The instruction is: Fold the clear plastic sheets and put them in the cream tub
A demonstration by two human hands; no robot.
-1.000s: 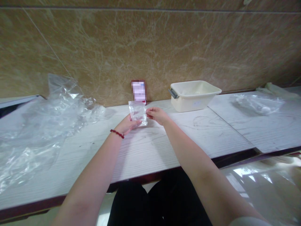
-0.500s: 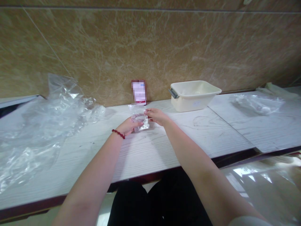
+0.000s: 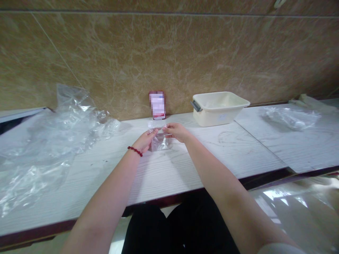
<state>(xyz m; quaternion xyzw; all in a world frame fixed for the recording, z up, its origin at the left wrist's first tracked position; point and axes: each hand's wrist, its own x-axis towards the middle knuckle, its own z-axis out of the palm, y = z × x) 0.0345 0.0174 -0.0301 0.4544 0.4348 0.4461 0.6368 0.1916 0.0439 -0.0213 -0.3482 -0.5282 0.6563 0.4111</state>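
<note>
A small clear plastic bag [image 3: 160, 143] is held between my two hands, just above the pale wood-grain tabletop. My left hand [image 3: 144, 140], with a red bead bracelet at the wrist, pinches the bag's left side between thumb and fingers. On the other side, my right hand [image 3: 177, 132] grips its upper right edge with the fingertips. The bag's lower part hangs below the fingers and catches the light. Whether anything is inside it I cannot tell. Right behind the bag, a phone-like item [image 3: 158, 104] with a blurred-out face leans on the wall.
A cream plastic bin [image 3: 218, 116] with a grey handle stands at the back right. Many clear plastic bags [image 3: 53, 137] lie heaped on the left. Another clear bag pile [image 3: 292, 117] is at far right. The tabletop [image 3: 169, 176] ends at a dark front edge; a marble-patterned wall rises behind.
My left thumb and fingers have shifted up along the bag, closer to my right fingertips. The bag's lower part now hangs looser and wider. The view has moved slightly.
</note>
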